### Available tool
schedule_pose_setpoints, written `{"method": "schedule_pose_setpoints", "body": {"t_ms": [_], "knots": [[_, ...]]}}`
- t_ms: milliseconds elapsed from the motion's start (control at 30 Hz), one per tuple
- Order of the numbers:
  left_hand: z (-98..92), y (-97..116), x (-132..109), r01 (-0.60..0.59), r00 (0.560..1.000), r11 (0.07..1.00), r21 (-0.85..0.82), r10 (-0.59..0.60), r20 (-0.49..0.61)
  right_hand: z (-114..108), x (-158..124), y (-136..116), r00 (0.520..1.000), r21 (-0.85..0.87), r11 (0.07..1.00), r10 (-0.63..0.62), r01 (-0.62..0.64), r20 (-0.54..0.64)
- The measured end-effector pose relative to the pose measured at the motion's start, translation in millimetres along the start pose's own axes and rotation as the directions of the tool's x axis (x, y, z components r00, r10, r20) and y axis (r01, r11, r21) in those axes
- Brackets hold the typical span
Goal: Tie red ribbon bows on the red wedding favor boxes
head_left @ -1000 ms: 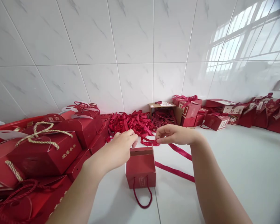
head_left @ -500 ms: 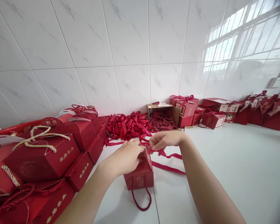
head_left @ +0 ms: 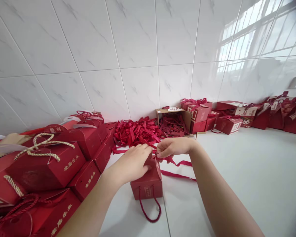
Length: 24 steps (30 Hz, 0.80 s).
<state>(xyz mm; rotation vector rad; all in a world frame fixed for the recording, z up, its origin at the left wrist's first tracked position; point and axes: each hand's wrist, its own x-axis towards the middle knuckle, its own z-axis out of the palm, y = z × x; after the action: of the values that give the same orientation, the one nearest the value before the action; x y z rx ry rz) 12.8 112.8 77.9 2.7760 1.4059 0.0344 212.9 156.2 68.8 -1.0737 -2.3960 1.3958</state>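
A small red gift box (head_left: pixel 146 190) stands on the white tabletop, a dark red cord handle (head_left: pixel 150 219) hanging from its near side. My left hand (head_left: pixel 134 163) grips the box's upper part, thumb on the near side and fingers over the top. Between the thumb and fingers of my right hand (head_left: pixel 171 148) a red ribbon (head_left: pixel 180 174) is pinched at the top right edge of the box. Its loose lengths trail to the right and pass behind my right forearm. My fingers hide where the ribbon meets the box.
Stacked red boxes (head_left: pixel 46 161) fill the left side. Against the tiled wall lie a heap of red ribbons (head_left: pixel 136 130) and an open cardboard box (head_left: pixel 187 120) of dark red strips. More ribbon-tied boxes (head_left: pixel 197 112) and red bags (head_left: pixel 276 113) line the back right.
My right hand has shifted slightly left, closer to the box top, still pinching the ribbon. My left hand keeps its grip. A blurred tan shape has appeared at the far left.
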Motion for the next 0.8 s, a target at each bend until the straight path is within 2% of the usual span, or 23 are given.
{"method": "schedule_pose_setpoints", "body": {"t_ms": [333,433,700,800], "knots": [[-0.4,4.2,5.8,-0.048,0.985,0.999,-0.020,0.044,-0.166,0.3,1.8,1.1,1.000,-0.140,0.990,0.004,-0.007,-0.021],[-1.5,4.2,8.1,-0.096,0.975,0.995,-0.012,0.092,-0.203,-0.2,1.0,0.7,1.000,-0.156,0.988,0.016,-0.020,-0.024],[-1.6,1.6,8.3,-0.159,0.953,0.986,0.056,0.168,-0.251,1.6,-0.1,-2.7,0.999,-0.059,0.997,0.043,-0.044,-0.027],[-3.3,-0.1,5.9,-0.157,0.939,0.984,0.082,0.174,-0.297,1.5,-3.5,-5.4,0.991,-0.108,0.990,0.080,-0.092,-0.111]]}}
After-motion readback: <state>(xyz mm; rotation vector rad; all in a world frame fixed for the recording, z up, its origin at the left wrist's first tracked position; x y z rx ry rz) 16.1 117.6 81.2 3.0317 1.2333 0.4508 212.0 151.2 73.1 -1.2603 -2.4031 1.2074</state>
